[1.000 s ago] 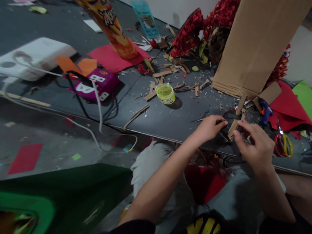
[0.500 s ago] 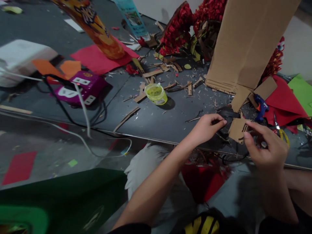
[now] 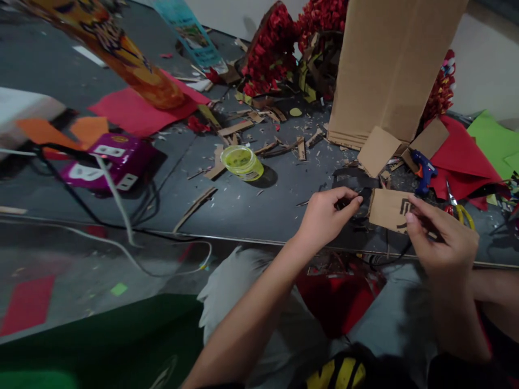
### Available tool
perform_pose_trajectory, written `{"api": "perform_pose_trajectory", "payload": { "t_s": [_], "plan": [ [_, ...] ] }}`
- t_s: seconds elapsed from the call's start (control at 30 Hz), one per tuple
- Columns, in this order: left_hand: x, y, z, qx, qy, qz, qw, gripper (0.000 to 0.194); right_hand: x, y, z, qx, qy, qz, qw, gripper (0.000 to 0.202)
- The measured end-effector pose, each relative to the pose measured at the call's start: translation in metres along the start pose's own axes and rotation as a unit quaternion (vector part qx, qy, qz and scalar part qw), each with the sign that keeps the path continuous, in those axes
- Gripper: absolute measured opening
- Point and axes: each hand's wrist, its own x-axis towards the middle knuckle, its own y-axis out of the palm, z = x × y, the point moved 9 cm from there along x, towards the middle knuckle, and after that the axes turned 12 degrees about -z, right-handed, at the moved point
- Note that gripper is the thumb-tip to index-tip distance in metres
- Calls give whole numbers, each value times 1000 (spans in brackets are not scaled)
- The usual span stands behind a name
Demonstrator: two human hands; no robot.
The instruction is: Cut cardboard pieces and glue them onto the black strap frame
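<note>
A small cardboard piece with black printed marks is pinched at its right end between the thumb and fingers of my right hand. To its left, my left hand has thumb and index finger drawn together. A dark patch lies at those fingertips, and I cannot make out whether it is held. Just behind the held piece, a loose cardboard square leans by the foot of a tall cardboard panel. A blue glue gun and yellow-handled scissors lie beyond my right hand.
A yellow tub stands amid cardboard scraps. Left are a purple power strip with cables and an orange bottle on red paper. Red flower-like decorations stand behind. A green bin is below the table's front edge.
The held cardboard piece has turned, so its face and printed marks show more fully. Both hands keep similar poses. The camera view has shifted, moving the table items leftward.
</note>
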Motion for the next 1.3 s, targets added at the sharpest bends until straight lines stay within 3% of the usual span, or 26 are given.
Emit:
{"api": "perform_pose_trajectory", "payload": {
  "t_s": [0.33, 1.3],
  "plan": [
    [-1, -11, -8, 32, 24, -45, 998, 15, -3, 7, -10, 16, 52, -6, 998, 24],
    [-5, -12, -12, 51, 51, -63, 995, 16, -5, 13, -13, 34, 58, -5, 998, 24]
  ]
}}
